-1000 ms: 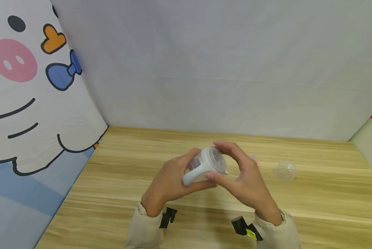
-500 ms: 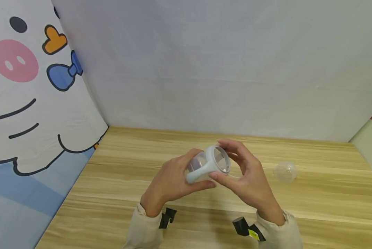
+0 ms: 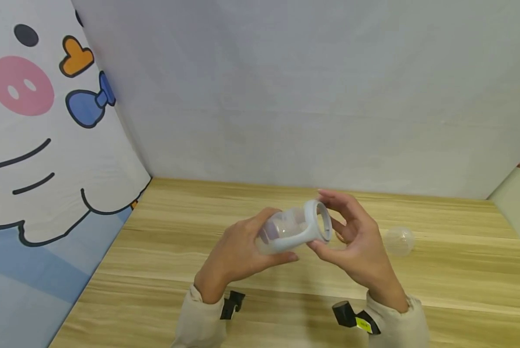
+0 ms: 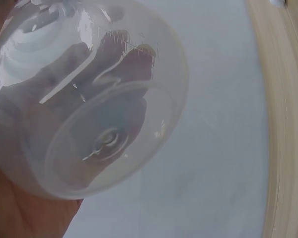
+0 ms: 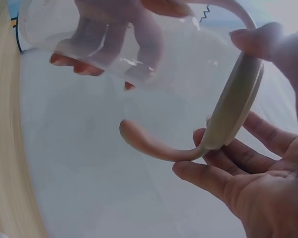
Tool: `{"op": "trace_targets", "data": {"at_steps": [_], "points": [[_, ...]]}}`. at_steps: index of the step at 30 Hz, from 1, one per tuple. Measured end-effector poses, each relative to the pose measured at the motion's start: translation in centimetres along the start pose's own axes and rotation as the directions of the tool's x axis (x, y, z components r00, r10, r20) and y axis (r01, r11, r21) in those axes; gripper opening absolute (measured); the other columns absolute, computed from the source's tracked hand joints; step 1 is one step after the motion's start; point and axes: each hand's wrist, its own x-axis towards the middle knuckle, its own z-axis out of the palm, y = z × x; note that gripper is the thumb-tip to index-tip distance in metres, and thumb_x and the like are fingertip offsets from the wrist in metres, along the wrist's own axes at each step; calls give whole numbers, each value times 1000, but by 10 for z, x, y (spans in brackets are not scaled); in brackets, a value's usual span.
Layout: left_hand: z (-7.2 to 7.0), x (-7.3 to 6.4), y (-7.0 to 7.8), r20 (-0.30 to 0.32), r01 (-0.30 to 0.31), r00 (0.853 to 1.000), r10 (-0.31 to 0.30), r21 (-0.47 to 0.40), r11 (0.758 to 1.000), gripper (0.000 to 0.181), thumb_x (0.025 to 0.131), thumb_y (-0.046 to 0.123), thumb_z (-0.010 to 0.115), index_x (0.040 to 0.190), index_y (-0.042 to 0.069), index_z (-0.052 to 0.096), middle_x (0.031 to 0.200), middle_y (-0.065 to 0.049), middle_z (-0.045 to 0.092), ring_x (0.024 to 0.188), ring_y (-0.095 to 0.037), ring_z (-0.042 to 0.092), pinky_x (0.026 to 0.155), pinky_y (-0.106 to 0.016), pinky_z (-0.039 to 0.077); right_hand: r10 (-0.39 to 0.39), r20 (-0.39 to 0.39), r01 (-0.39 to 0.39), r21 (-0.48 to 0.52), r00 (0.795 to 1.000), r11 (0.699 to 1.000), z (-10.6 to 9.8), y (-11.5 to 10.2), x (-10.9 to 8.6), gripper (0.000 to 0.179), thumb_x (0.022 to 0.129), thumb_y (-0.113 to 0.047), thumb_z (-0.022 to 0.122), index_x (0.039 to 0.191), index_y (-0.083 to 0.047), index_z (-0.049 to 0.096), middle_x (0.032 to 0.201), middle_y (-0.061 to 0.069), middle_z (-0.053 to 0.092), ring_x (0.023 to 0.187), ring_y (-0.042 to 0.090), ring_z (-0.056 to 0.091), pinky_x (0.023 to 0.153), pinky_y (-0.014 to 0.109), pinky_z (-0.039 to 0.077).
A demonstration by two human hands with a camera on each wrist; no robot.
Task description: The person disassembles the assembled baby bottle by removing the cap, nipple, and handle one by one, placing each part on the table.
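Note:
My left hand [image 3: 235, 249] grips a clear baby bottle [image 3: 281, 227] by its body, above the table and tilted with its neck end toward the right. The bottle's rounded base [image 4: 161, 119] fills much of the left wrist view. With thumb and fingers my right hand [image 3: 357, 244] holds a pale blue-grey handle ring [image 3: 313, 217] at the bottle's neck end. In the right wrist view the ring [image 5: 233, 106] shows two curved side handles, one pointing back along the bottle. Behind my right hand, a small ring-shaped piece [image 3: 340, 237] is mostly hidden.
A clear dome-shaped cap [image 3: 399, 240] lies on the wood-grain table [image 3: 177, 290], right of my right hand. A pale cloth wall [image 3: 307, 96] rises at the table's back edge. A cartoon-printed cloth [image 3: 37, 193] hangs on the left.
My right hand has moved right with the handle ring, which has slid outward along the bottle. More of the clear bottle body shows between my hands. My left hand has stayed nearly in place.

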Motion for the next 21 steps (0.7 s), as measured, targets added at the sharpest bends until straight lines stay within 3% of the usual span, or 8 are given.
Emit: {"op": "trace_targets", "data": {"at_steps": [8,14,21], "points": [[-4,-1,-3,-11,27,1000,-27,-10,1000,69,77,59,80,135,31,55,95,8,67,75,-9,58,62,-26,47,-74,47,67,145,996,987,-14,1,1,77,73,31,66,142,13,39,121,23,68,126,31,54,98,32,55],[-6,-2,-4,-24,37,999,-38,-36,999,68,78,59,80,135,32,54,98,7,68,78,-9,60,66,-27,48,-83,21,79,159,996,984,-21,4,0,73,73,33,64,140,16,40,130,18,64,130,26,54,101,29,53],[-8,-2,-6,-53,40,998,-41,-27,999,65,77,58,80,131,30,56,97,6,69,81,-10,62,69,-29,49,-100,-10,100,151,995,984,-27,6,0,72,74,34,61,140,16,41,133,17,64,127,25,54,86,23,51]]}}
